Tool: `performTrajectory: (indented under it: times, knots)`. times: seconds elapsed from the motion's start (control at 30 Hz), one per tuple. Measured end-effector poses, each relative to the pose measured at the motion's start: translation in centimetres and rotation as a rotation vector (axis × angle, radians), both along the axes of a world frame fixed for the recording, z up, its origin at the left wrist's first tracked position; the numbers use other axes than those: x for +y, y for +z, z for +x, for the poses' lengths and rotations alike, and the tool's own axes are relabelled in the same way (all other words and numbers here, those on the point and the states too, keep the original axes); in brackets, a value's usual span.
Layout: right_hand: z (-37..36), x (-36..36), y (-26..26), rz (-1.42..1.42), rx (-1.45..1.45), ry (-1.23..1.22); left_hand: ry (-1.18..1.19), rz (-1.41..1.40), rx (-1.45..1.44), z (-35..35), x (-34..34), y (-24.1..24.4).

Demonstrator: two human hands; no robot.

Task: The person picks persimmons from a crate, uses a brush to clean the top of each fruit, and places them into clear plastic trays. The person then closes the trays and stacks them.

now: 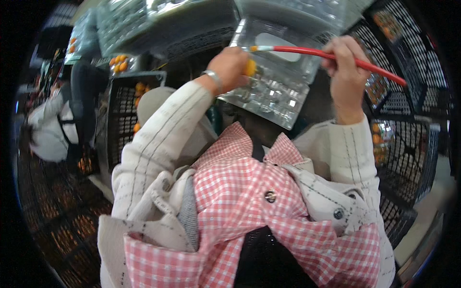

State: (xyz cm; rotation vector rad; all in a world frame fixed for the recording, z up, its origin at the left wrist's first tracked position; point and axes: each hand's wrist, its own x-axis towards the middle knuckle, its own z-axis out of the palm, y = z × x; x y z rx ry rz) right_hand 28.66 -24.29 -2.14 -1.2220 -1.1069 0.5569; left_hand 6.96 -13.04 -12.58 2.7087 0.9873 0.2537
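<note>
My left hand [230, 66], with a band at its wrist, holds a small orange citrus fruit [250, 67] over a clear plastic clamshell tray [270, 99]. The tray lies open before me. Its lid, at the far side, bears a pale oval patch [278, 46]. Between the fingers of my right hand [347, 66] is a slim brush [306, 50] with a red handle and pale ferrule. The brush's yellowish tip points left and is close to my left hand; whether it touches the hand or fruit I cannot tell.
Stacked clear plastic trays [162, 30] stand along the far side. Black plastic crates flank me, one with fruit at left [120, 126], one at right [407, 154]. Orange fruits [119, 64] sit beyond the left crate. A person [54, 126] is at far left.
</note>
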Motion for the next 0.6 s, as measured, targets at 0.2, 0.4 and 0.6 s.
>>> performTrajectory:
  times: [0.2, 0.4, 0.6]
  knots:
    - [1.0, -0.8, -1.3, 0.048, -0.160, -0.089, -0.256, 0.107, 0.218, 4.3, -0.2, -3.2]
    - [1.3, -0.1, -1.6, -0.088, -0.024, -0.023, -0.198, -0.035, 0.188, 3.4, -1.8, -0.3]
    - [-0.4, 1.6, -1.8, -0.101, -0.008, -0.130, -0.188, -0.034, 0.046, 3.0, -1.6, -1.4]
